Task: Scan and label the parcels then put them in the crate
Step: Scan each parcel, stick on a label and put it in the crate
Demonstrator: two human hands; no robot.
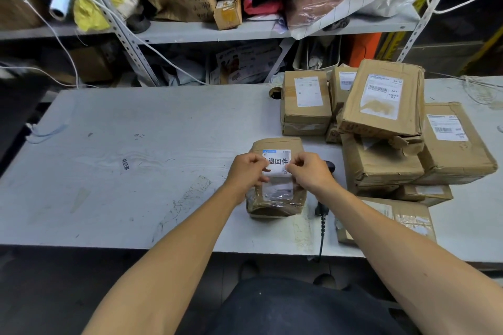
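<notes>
Left hand (246, 168) and right hand (309, 170) pinching opposite edges of sticker (278, 162), holding it just over parcel (276, 179) lying under both hands. Sticker looking thin, floppy, tacky: keeping to corners seems best. Parcel looking light, tape-slick; gripping by sides likely. Scanner (325, 187) lying beside right hand.

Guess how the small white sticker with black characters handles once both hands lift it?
The small white sticker is probably floppy: it is thin and pinched at both ends. Likely very light. Its peeled side may cling to fingers or the brown parcel.
</notes>
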